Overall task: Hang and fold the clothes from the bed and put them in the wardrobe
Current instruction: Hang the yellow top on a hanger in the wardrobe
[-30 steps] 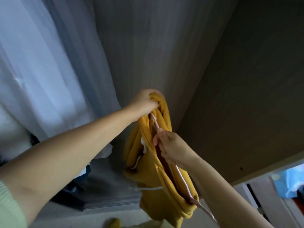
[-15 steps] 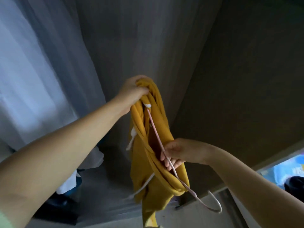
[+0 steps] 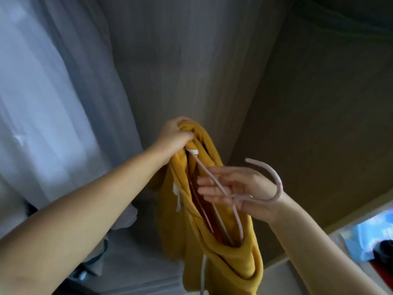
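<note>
A mustard-yellow hooded garment (image 3: pixel 234 262) hangs in front of the open wardrobe (image 3: pixel 319 103). My left hand (image 3: pixel 176 135) grips its bunched top edge and holds it up. A thin pink hanger (image 3: pixel 278 184) runs down inside the garment's opening, and its hook curves up to the right of my right hand. My right hand (image 3: pixel 231 188) lies palm up with the fingers stretched toward the garment. The hanger's neck crosses that palm and the thumb is hooked over it. White drawstrings (image 3: pixel 203 271) dangle from the garment.
The wardrobe's grey back wall (image 3: pixel 191 60) and brown side panel rise behind the garment. Pale sheer fabric (image 3: pixel 42 103) hangs at the left. A blue item (image 3: pixel 372 235) and dark clothes show at the lower right, past the wardrobe's edge.
The hanger's hook has swung from below the garment up to the right of my right hand, which has turned palm up. My left hand still holds the garment's top.
</note>
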{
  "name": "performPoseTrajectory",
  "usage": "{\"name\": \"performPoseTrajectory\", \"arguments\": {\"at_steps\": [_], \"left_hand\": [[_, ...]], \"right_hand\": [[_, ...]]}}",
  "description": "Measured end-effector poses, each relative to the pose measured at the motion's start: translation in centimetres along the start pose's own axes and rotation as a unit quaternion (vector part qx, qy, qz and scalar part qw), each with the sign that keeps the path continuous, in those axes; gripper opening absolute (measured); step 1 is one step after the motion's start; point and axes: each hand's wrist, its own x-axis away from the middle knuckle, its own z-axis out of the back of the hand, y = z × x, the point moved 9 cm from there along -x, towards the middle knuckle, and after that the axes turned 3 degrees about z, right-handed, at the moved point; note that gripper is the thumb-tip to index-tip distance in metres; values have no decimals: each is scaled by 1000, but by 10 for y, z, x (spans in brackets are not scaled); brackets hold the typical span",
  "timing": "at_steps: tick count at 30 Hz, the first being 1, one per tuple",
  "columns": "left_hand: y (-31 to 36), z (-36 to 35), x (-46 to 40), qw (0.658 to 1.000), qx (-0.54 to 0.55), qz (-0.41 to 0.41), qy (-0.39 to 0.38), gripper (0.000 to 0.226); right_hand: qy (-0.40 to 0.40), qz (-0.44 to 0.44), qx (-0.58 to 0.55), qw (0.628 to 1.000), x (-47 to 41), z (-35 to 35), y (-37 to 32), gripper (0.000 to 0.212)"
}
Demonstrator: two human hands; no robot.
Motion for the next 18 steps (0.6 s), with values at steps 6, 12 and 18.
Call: {"name": "performPoseTrajectory", "arguments": {"at_steps": [6,12,18], "left_hand": [[-59,16,-13,981,-16,173,-81,52],[-23,10,-2,975,-212,29,-58,53],[25,-57,75,954,-33,22,-298,66]], "right_hand": [[23,66,149,986,21,23,9,43],[153,175,132,964,5,23,-59,21],[177,240,309,903,-24,-18,-130,18]]}}
